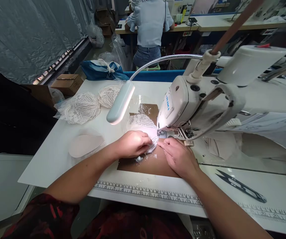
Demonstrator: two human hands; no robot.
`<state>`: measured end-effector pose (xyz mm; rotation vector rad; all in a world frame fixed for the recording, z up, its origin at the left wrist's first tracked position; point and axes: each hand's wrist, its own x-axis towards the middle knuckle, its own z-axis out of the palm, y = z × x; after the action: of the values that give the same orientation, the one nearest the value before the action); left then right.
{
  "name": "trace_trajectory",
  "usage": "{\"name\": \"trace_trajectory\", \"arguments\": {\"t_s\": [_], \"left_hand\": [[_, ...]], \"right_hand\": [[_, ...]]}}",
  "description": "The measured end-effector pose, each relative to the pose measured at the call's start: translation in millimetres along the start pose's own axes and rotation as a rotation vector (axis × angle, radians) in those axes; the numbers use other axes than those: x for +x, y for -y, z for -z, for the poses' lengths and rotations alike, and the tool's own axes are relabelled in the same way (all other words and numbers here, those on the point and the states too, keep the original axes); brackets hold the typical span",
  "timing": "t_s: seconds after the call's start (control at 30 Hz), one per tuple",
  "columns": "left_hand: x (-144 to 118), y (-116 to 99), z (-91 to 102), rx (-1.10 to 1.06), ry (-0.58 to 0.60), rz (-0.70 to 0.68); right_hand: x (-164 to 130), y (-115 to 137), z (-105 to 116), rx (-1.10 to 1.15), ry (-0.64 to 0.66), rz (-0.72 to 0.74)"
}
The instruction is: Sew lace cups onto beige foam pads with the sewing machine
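My left hand lies curled on a white lace piece, pinching its edge just left of the needle of a white sewing machine. To the right of the needle, my right hand rests flat, fingers together, pressing the lace edge and the brown sheet under it. The lace runs under the machine's foot. A gooseneck lamp shines on the spot from the left.
A stack of lace pieces and a pale foam cup lie on the white table to the left. Black thread snips lie at the right. A printed ruler runs along the near edge. A person sits at a far table.
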<state>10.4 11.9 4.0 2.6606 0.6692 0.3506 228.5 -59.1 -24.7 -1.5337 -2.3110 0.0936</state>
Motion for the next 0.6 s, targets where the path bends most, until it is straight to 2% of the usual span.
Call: {"name": "trace_trajectory", "arguments": {"t_s": [0.1, 0.23, 0.37, 0.6], "left_hand": [[1.3, -1.9, -2.9, 0.035, 0.042, 0.043], [4.5, -6.7, -3.5, 0.118, 0.084, 0.130], [6.9, -8.8, -2.4, 0.143, 0.103, 0.150], [6.1, -4.2, -2.5, 0.057, 0.082, 0.155]], "right_hand": [[-0.1, -0.7, 0.0, 0.045, -0.029, 0.025], [-0.6, -2.1, -0.6, 0.115, -0.096, -0.020], [-0.5, -2.4, -1.9, 0.103, -0.063, -0.043], [-0.1, 0.3, -1.0, 0.061, -0.031, -0.027]]}}
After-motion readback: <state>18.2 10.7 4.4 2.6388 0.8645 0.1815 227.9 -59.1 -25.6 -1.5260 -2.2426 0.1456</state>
